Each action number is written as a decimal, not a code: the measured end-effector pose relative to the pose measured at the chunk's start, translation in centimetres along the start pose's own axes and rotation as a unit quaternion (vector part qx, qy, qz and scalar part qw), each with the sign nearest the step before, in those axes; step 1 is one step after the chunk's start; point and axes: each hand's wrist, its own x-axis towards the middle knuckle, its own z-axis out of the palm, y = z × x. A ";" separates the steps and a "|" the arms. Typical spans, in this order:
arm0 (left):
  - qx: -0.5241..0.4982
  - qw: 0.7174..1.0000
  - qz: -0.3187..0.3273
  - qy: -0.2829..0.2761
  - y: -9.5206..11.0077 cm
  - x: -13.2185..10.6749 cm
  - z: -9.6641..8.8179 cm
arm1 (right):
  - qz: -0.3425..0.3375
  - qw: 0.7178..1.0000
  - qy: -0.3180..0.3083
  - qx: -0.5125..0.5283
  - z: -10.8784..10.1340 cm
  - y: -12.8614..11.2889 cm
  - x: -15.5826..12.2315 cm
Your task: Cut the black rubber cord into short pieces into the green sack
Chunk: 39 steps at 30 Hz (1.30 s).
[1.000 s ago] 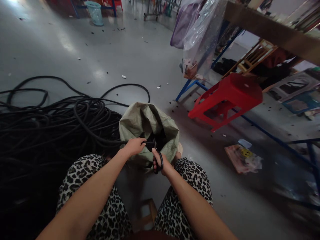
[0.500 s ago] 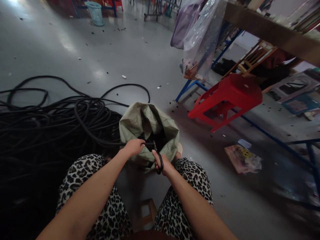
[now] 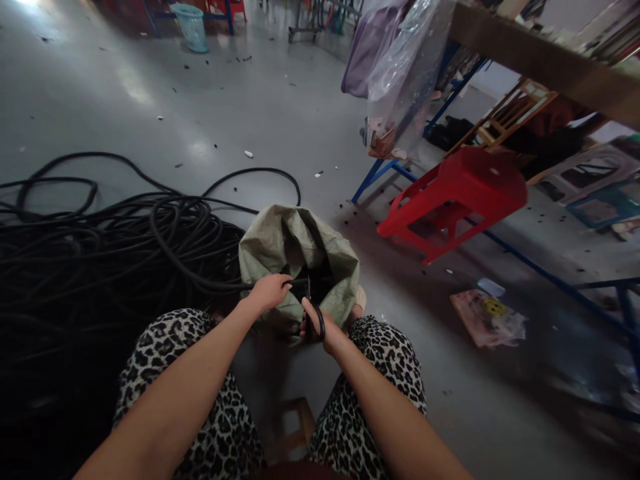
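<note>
Grey floor (image 3: 280, 113) bears sack (image 3: 257, 250), red stool (image 3: 480, 183) — left grip (image 3: 270, 292) closed round cord (image 3: 227, 286), right grip (image 3: 329, 327) round scissors (image 3: 321, 328).

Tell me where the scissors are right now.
In the head view, the scissors are just below centre, held in the right hand, blades over the open green sack, to the right of the left hand.

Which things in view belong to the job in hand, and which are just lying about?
Job in hand:
scissors, in the right hand
black cord, held by the left hand
loose black coils beside the sack
open greenish sack, below both hands

Apparently just about:
red plastic stool
light-blue wastebasket
plastic packet with yellow smiley, on the floor
</note>
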 end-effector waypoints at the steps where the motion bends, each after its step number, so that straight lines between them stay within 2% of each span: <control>1: -0.002 1.000 0.003 -0.001 0.0 0.0 0.0 | -0.007 1.000 -0.009 0.000 0.0 0.1 0.1; 4: -0.011 1.000 0.016 -0.005 0.1 0.0 0.0 | -0.030 0.999 -0.028 -0.007 -0.1 0.4 0.6; 9: -0.024 0.999 0.022 -0.021 0.1 0.1 0.0 | -0.048 0.998 -0.019 -0.020 -0.3 0.7 1.3; 21: -0.019 0.999 0.030 -0.038 0.0 0.0 0.0 | -0.077 0.996 -0.020 -0.046 -0.4 0.2 0.5; 27: -0.012 0.998 0.029 -0.052 0.0 0.0 -0.1 | -0.065 0.997 -0.019 -0.041 -0.5 0.2 0.6; 33: -0.011 0.999 0.021 -0.047 0.0 0.0 -0.1 | -0.030 0.999 -0.017 -0.030 -0.2 -0.3 -0.4; 39: -0.009 0.999 0.019 -0.049 0.2 0.0 -0.2 | -0.030 0.998 0.001 -0.051 0.2 -0.9 -1.2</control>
